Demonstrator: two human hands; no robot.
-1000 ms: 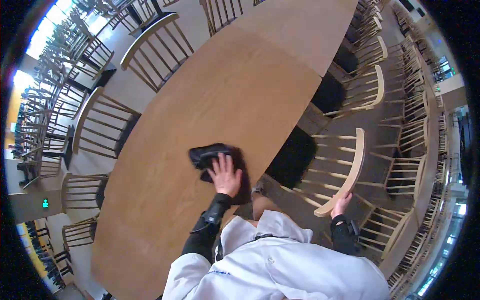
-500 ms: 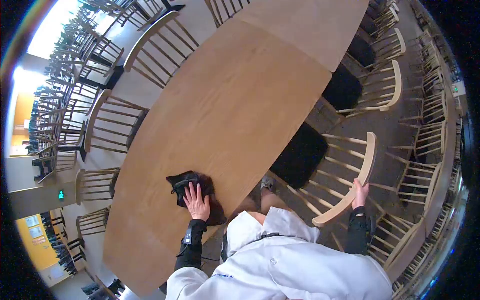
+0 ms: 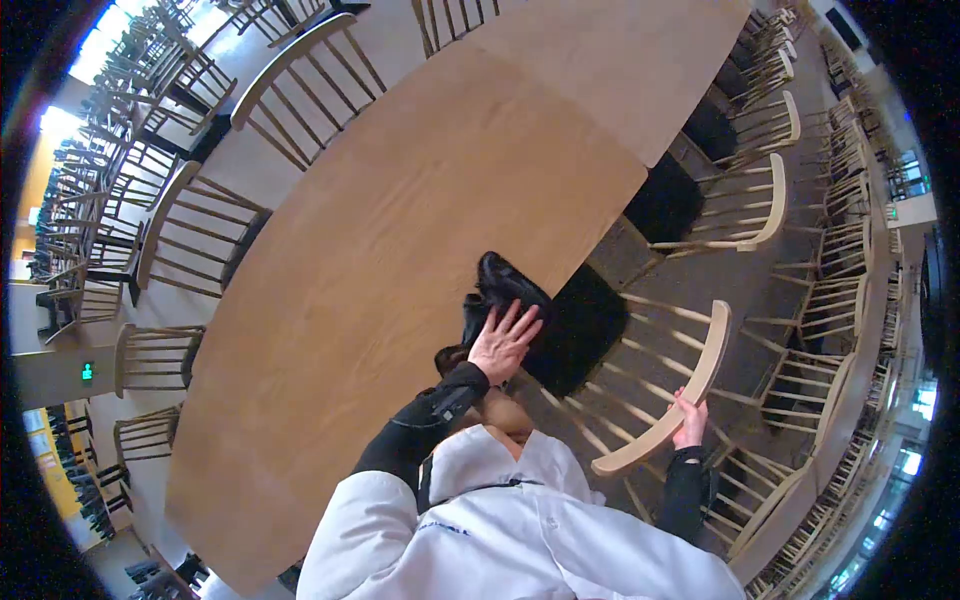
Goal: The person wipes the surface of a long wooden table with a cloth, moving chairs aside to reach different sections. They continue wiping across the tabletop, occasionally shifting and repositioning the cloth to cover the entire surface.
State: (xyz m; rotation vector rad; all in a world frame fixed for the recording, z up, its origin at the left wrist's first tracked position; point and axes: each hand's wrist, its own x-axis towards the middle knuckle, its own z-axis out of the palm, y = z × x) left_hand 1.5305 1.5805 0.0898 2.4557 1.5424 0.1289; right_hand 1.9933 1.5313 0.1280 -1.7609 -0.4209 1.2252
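Observation:
My left hand (image 3: pixel 506 340) lies on a bunched black cloth (image 3: pixel 507 285) at the near edge of the wooden table (image 3: pixel 400 220). Its fingers are spread and press down on the cloth without closing round it. Part of the cloth is hidden under the palm and wrist. Off to the right, my right hand (image 3: pixel 690 420) is closed round the top rail of a wooden chair (image 3: pixel 665 430). That chair has a spindle back and a black seat, and it stands beside the table.
More spindle-back chairs (image 3: pixel 770 210) line the table's right side, and others (image 3: pixel 190 225) stand along its left. Stacked chairs and tables (image 3: pixel 130 150) fill the background at the far left. A long row of chairs (image 3: pixel 830 400) runs behind on the right.
My left hand has slid the black cloth rightward and away from me, to the table's near edge, bunching it differently. My right hand stays on the chair; the view has shifted slightly.

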